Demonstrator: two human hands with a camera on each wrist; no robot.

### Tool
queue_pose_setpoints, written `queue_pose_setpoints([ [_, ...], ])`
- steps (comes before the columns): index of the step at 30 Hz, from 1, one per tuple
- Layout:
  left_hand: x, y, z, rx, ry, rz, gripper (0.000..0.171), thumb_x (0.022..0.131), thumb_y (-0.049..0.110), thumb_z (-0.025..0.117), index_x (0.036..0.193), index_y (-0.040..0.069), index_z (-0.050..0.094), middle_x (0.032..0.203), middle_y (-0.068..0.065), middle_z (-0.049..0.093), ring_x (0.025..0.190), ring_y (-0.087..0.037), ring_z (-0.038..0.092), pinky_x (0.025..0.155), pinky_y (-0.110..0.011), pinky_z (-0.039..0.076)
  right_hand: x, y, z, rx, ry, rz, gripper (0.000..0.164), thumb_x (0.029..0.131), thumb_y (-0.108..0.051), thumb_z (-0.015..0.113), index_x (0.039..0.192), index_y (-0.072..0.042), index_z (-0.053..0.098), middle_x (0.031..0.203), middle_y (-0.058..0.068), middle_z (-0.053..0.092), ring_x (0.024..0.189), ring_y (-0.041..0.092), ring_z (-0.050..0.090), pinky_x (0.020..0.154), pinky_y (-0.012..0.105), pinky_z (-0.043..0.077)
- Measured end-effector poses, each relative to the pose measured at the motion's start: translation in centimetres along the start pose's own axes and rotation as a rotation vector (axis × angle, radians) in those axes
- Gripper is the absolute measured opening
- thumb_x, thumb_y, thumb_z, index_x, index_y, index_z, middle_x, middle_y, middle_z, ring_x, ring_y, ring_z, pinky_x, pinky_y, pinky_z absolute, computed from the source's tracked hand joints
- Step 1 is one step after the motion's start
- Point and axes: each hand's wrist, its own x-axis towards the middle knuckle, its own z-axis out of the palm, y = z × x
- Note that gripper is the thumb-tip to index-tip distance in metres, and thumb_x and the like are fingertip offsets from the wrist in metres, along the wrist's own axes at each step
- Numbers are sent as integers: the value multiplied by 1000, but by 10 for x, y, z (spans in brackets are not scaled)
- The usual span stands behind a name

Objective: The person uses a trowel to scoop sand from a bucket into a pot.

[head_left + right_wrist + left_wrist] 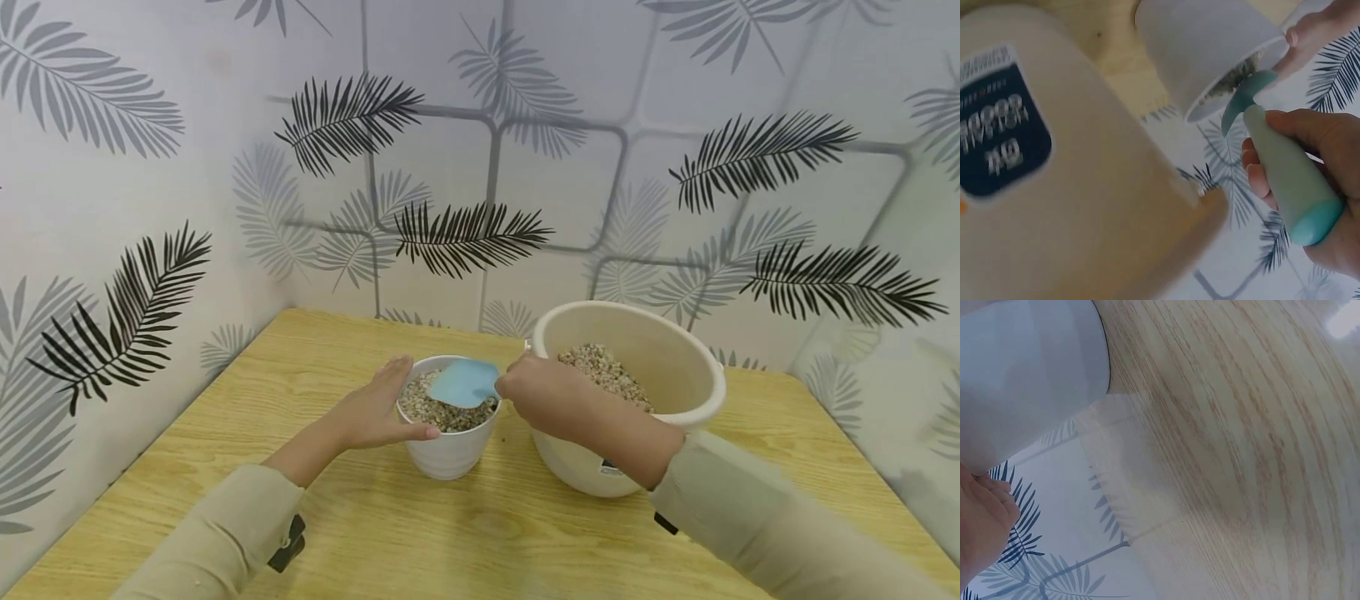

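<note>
A white pot [448,450] of mixed pebbly grit [431,410] stands on the table. My left hand [372,410] rests against its left side, fingers and thumb spread along the rim. In the left wrist view, part of that hand [984,528] shows beside the pot's wall [1029,375]. My right hand [551,398] grips a small garden trowel, its light blue blade [463,383] over the pot's mouth. The trowel's pale green handle [1288,169] with a teal end lies in my curled fingers in the right wrist view. The blade is tilted, overlapping the grit.
A large cream bucket [701,387] stands close to the pot's right, partly filled with similar grit [603,371]. My right forearm crosses over its near rim. A leaf-patterned wall [465,167] rises behind the wooden table [360,533].
</note>
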Motion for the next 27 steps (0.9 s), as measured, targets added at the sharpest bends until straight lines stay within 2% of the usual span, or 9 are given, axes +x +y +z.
queue_pose_setpoints([
  [3,-1,-1,1,-17,-4,-3,117,74,66,62,147,-5,7,153,-25,10,141,-43,10,110,-60,22,5,-5,10,79,-14,-24,11,78,6,61,78,-4,66,73,6,65,64,13,57,56,16,46],
  [6,0,-1,1,-27,-8,-4,117,74,66,62,147,-5,7,153,-25,10,141,-42,10,109,-61,23,5,-6,13,160,-24,-75,13,77,7,61,70,-4,62,66,2,57,58,8,45,54,15,39],
  [10,1,-1,1,-17,-4,-2,115,74,64,64,147,-5,7,153,-25,11,142,-40,11,109,-60,23,-1,0,9,229,-39,-67,20,77,10,59,64,-5,56,61,-2,41,59,7,32,53,15,29],
  [14,0,0,0,-11,2,-1,115,74,63,65,147,-6,8,153,-25,11,142,-41,11,110,-60,22,-9,6,5,273,-43,-38,24,76,13,55,62,-6,51,61,-3,35,58,6,29,51,15,25],
  [19,0,-1,0,-17,5,0,116,73,64,65,147,-6,8,153,-26,10,141,-43,11,110,-60,21,-13,9,-2,291,-46,-18,32,75,14,54,58,-10,42,59,-5,29,56,5,26,50,15,22],
  [22,1,-2,2,-24,0,-2,117,73,65,64,147,-6,7,153,-25,10,141,-43,10,111,-59,21,-14,9,-6,266,-34,-12,32,76,13,55,58,-10,43,60,-5,31,56,5,28,49,14,23],
  [27,1,-2,1,-10,9,3,115,74,63,64,147,-7,8,153,-27,10,141,-43,11,111,-58,21,-18,11,-14,228,-29,-6,41,75,14,54,57,-15,31,60,-6,25,56,5,23,50,15,19],
])
